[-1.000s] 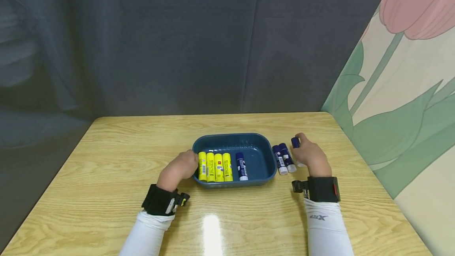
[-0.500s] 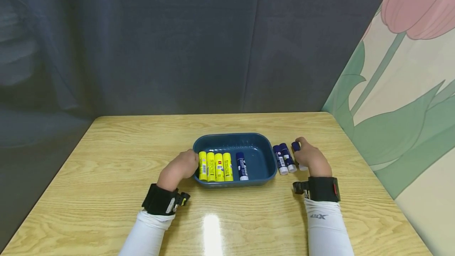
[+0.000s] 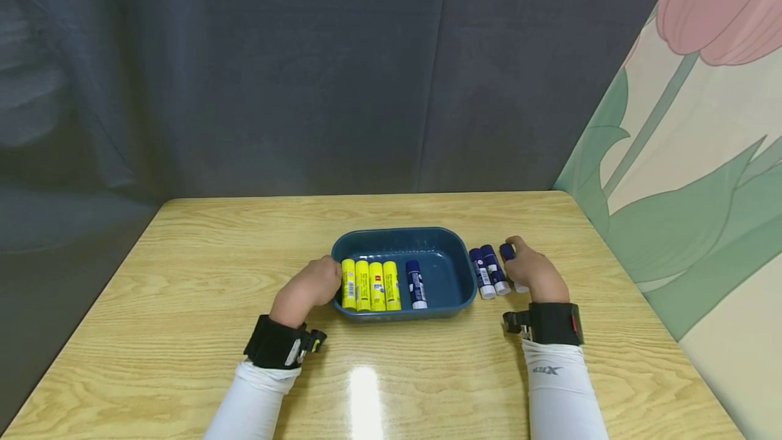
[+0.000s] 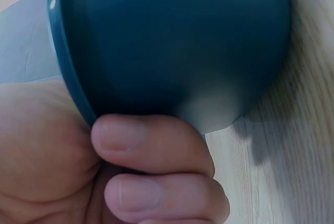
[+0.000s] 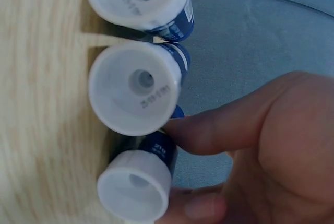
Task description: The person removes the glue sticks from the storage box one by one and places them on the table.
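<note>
The left hand grips the left end of a dark blue tray; in the left wrist view its curled fingers press on the tray's outer wall. Inside the tray lie several yellow glue sticks side by side, and one blue glue stick lies apart from them. Right of the tray, the right hand pinches a blue glue stick between thumb and fingers. Two more blue glue sticks lie beside it; the right wrist view shows three white ends, the pinched stick's lowest.
The wooden table carries the tray and sticks. A dark grey cloth hangs behind it, and a wall with a painted tulip rises at the right. Both wrists wear black straps.
Over the last second the right hand has moved slightly toward the person, at the rightmost blue stick, which has shifted a little with it. The left hand keeps its grip on the tray.
</note>
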`<act>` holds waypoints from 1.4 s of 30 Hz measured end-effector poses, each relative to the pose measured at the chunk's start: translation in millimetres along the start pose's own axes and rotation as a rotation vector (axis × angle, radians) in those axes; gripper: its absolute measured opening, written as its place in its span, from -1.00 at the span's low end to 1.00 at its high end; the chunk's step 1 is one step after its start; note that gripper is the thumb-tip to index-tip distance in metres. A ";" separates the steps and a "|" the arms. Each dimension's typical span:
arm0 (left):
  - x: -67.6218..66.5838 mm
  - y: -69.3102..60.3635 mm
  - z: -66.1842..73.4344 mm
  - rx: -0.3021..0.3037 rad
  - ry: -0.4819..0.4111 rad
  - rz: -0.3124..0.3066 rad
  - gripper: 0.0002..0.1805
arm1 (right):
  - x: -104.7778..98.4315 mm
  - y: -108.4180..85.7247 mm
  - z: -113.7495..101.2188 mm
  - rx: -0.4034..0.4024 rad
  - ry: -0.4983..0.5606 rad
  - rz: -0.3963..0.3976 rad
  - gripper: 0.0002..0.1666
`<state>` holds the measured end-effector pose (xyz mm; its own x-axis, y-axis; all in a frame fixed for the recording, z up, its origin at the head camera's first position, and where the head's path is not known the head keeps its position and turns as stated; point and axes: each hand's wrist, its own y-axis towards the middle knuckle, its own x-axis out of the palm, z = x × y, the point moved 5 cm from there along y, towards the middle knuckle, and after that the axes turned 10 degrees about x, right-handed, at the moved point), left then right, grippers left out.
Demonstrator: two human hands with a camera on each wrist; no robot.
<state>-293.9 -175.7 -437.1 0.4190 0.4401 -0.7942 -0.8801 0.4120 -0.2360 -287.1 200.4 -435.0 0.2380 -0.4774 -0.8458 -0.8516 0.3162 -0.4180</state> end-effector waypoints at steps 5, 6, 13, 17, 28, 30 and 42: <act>0.4 -0.2 -1.1 -0.004 -0.001 -0.004 -0.68 | 2.0 -0.1 -1.9 0.002 0.004 -0.006 -0.25; 0.3 -0.6 -1.0 -0.004 -0.003 -0.003 -0.68 | 2.2 -0.1 -2.3 0.000 0.002 -0.005 -0.25; 0.8 -0.7 -0.4 0.007 -0.013 0.004 -0.69 | 1.6 -1.8 -5.5 -0.012 -0.005 0.002 -0.26; -0.2 -1.3 0.6 0.012 -0.021 0.008 -0.69 | 2.0 -2.2 -6.7 -0.019 0.001 -0.002 -0.25; 0.3 -1.9 -0.2 0.000 -0.008 -0.001 -0.67 | -0.1 -4.9 -7.3 -0.016 0.028 -0.009 -0.26; 0.3 -2.2 -0.1 0.001 -0.008 -0.001 -0.67 | 0.0 -4.9 -7.5 -0.015 0.032 -0.008 -0.27; 0.8 -2.1 -0.8 -0.005 -0.006 0.000 -0.69 | -0.5 -5.2 -8.7 -0.027 0.019 0.018 -0.27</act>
<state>-291.9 -176.9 -437.7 0.4200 0.4454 -0.7907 -0.8814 0.4077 -0.2386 -286.9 191.8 -429.5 0.2136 -0.4870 -0.8469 -0.8683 0.3025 -0.3930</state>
